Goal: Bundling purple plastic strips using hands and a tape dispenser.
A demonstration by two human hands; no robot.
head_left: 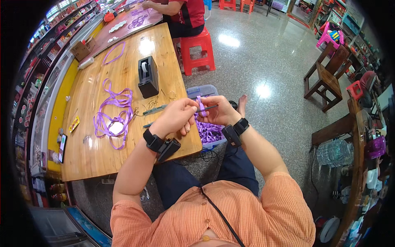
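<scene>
In front of me, over the table's right edge, my two hands meet at a small piece of work. A thin dark strip (210, 108) runs between them, crossing a short folded purple ribbon (200, 103). My left hand (180, 117) is closed, its thumb and forefinger pinching the strip's left end. With its fingertips at the ribbon, my right hand (222, 112) is closed too. Below them stands a plastic tub (220, 142) heaped with purple ribbon pieces (210, 132). More dark strips (154, 110) lie on the table beside my left hand.
A black tape dispenser (148, 77) and a tangle of purple ribbon (108, 96) rest on the wooden table (92, 162). At the left edge lie a phone (62, 148) and a yellow packet (74, 124). Beyond, a person sits on a red stool (197, 51); a wooden chair (327, 80) stands right.
</scene>
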